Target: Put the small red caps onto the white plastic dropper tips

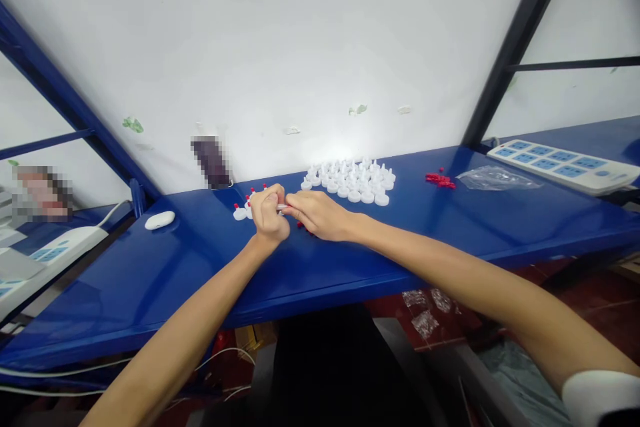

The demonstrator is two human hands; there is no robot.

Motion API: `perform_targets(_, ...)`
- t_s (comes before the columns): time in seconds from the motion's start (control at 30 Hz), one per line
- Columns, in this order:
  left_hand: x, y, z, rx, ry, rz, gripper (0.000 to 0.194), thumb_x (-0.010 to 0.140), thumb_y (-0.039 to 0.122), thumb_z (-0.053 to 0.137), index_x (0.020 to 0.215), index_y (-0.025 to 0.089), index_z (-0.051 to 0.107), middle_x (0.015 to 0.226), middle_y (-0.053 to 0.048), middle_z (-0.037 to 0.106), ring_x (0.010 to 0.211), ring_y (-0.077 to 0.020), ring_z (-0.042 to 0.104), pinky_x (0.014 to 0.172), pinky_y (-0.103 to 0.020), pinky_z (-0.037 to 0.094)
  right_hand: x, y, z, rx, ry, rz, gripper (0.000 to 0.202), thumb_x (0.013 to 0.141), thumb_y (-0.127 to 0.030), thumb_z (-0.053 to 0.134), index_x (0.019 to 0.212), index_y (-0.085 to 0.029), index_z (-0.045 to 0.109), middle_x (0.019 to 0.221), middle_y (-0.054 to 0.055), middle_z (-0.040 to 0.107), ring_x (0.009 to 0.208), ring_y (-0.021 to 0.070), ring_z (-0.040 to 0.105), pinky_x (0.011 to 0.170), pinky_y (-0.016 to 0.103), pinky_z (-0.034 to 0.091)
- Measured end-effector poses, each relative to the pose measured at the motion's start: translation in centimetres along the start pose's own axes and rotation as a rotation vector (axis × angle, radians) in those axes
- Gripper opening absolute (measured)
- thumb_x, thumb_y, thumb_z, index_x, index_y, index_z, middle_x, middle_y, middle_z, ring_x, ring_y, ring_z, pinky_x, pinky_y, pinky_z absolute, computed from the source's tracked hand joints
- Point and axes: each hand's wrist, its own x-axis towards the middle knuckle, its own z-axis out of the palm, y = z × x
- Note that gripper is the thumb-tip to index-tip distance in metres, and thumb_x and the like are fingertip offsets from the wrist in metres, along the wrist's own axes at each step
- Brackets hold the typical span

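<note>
Bench top point(165, 280), glossy blue, runs across the whole view against a white wall point(300, 33); dark frame posts stand at either side.

Power strip point(563, 165), white with blue sockets, lies far right on the bench. Clear plastic bag point(495, 178), flat and crumpled, sits just left of it.

White caps point(350, 181), a dense cluster of small nozzle-topped pieces, stand upright near the wall, right of centre, with no red on them. Finished pieces point(242, 208), white caps carrying red tips, sit in a small group just left of the hands. Red tips point(440, 179), a loose little pile, lie between the white cluster and the bag. White oval object point(160, 219) rests well apart at left, possibly an earbud case.

Left hand point(268, 213) is clenched, fingers curled tight on a small white piece point(281, 207) that barely peeks out between the 2 hands. Right hand point(317, 213) meets it, fingertips pinched at that same piece; a few red bits show under its heel.

Step, as judged: pressing 1 red tip onto 1 white cap, mid-fit. Next move would call for a firm, straight push, then a free hand to set the piece down with the finished group.
</note>
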Motion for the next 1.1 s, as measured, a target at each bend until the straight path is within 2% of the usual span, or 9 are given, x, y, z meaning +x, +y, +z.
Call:
perform_targets(0.1,-0.1,-0.1,0.0,0.059,0.027,0.078,0.034,0.088,0.034,0.034,0.057,0.022,0.029,0.05,0.001,0.029,0.045,-0.0138,0.028,0.049,-0.033,0.022,0.2,-0.5,-0.3,0.232,-0.048,0.089,0.033,0.106,-0.032,0.034,0.077,-0.021,0.044,0.07,-0.001,0.048,0.063,0.013,0.039,0.065,0.028,0.031)
perform_targets(0.23,0.2,-0.5,-0.5,0.257,0.015,0.214,0.037,0.093,0.036,0.033,0.059,0.022,0.034,0.051,0.001,0.036,0.046,-0.0142,0.033,0.051,-0.033,0.025,0.5,0.4,-0.7,0.597,-0.09,0.226,0.042,0.104,-0.047,0.035,0.071,-0.021,0.039,0.065,-0.005,0.039,0.059,0.0105,0.035,0.06,0.026,0.031)
perform_targets(0.37,0.9,-1.3,-1.4,0.451,-0.274,0.268,0.034,0.098,0.036,0.033,0.073,0.021,0.051,0.065,-0.004,0.053,0.061,-0.0182,0.046,0.062,-0.034,0.037,0.5,2.3,-1.1,0.749,-0.045,0.321,0.05,0.1,-0.058,0.04,0.065,-0.022,0.036,0.058,-0.007,0.029,0.054,0.0096,0.026,0.054,0.026,0.026)
perform_targets(0.47,1.1,-1.8,-2.0,0.504,-0.492,0.279,0.029,0.099,0.039,0.039,0.087,0.02,0.056,0.077,-0.007,0.057,0.073,-0.0213,0.05,0.071,-0.036,0.041,0.2,3.2,-1.4,0.736,-0.037,0.368,0.048,0.099,-0.054,0.044,0.063,-0.022,0.038,0.056,-0.007,0.027,0.053,0.0098,0.025,0.053,0.027,0.023)
perform_targets(0.6,0.9,-1.7,-2.1,0.454,-0.489,0.204,0.033,0.096,0.049,0.051,0.105,0.018,0.059,0.097,-0.01,0.06,0.088,-0.0221,0.054,0.08,-0.037,0.045,-0.2,3.6,-1.3,0.72,0.029,0.428,0.045,0.098,-0.043,0.045,0.06,-0.022,0.034,0.057,-0.006,0.026,0.054,0.0099,0.024,0.052,0.027,0.022)
perform_targets(0.73,0.9,-0.8,-0.8,0.253,-0.38,-0.094,0.042,0.096,0.058,0.048,0.103,0.018,0.059,0.082,-0.003,0.057,0.07,-0.0155,0.052,0.067,-0.031,0.045,0.1,3.5,-0.3,0.921,0.188,0.482,0.037,0.092,-0.039,0.05,0.062,-0.022,0.037,0.057,-0.007,0.025,0.051,0.0094,0.023,0.05,0.026,0.022)
perform_targets(0.87,1.1,-0.4,0.4,-0.136,-0.355,-0.49,0.058,0.091,0.075,0.039,0.078,0.02,0.05,0.055,0.007,0.032,0.046,-0.0099,0.034,0.049,-0.027,0.037,0.6,3.1,1.2,1.1,0.26,0.532,0.042,0.091,-0.048,0.05,0.061,-0.024,0.032,0.053,-0.01,0.019,0.047,0.0082,0.015,0.047,0.026,0.018)
perform_targets(1.0,1.6,-0.6,-0.2,-0.367,-0.437,-0.873,0.068,0.086,0.083,0.032,0.059,0.022,0.04,0.05,0.009,0.018,0.039,-0.0064,0.017,0.039,-0.024,0.022,0.5,2.3,1.7,0.802,0.247,0.459,0.039,0.095,-0.05,0.044,0.068,-0.022,0.043,0.056,-0.007,0.031,0.052,0.0106,0.029,0.053,0.027,0.026)
perform_targets(1.1,2.0,-0.6,-1.2,-0.451,-0.566,-1.052,0.071,0.087,0.083,0.029,0.051,0.022,0.035,0.048,0.008,0.016,0.038,-0.0056,0.014,0.036,-0.023,0.017,0.1,2.0,1.1,0.432,0.18,0.269,0.037,0.1,-0.044,0.038,0.07,-0.021,0.04,0.064,-0.003,0.042,0.061,0.0129,0.039,0.063,0.029,0.032)
